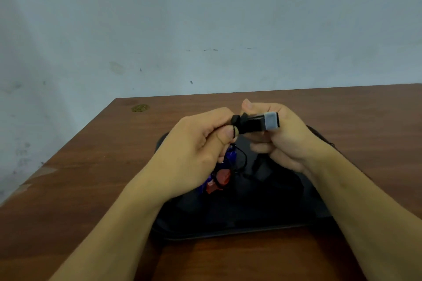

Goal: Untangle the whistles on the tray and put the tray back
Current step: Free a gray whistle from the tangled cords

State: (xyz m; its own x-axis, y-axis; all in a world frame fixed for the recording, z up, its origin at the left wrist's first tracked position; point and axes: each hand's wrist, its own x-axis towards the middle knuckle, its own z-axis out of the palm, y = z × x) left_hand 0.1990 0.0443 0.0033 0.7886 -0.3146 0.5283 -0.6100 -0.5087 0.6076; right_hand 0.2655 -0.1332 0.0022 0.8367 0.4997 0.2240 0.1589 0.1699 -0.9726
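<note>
1. While both hands are raised above the black tray [239, 228], the right hand [283, 134] grips a black whistle [253, 124] with curled fingers [262, 147]; a grey band wraps the whistle's end nearest the right knuckles.
2. Left hand [196, 143]: thumb and forefinger pinch a thin black cord [239, 155] just beside the whistle's other end; a loop of cord sits around the thumb tip.
3. Cord hangs down from the left fingers in a loop toward the tray.
4. Below the left fingers, a red whistle [220, 180] and a blue whistle [230, 155] hang, partly hidden by the hand; whether they touch the tray cannot be told.
5. Tray lies flat on the brown table [91, 189], under both wrists, near its front edge.
6. Beyond the left fingers, a small round gold mark [140, 108] sits on the table's far corner.
</note>
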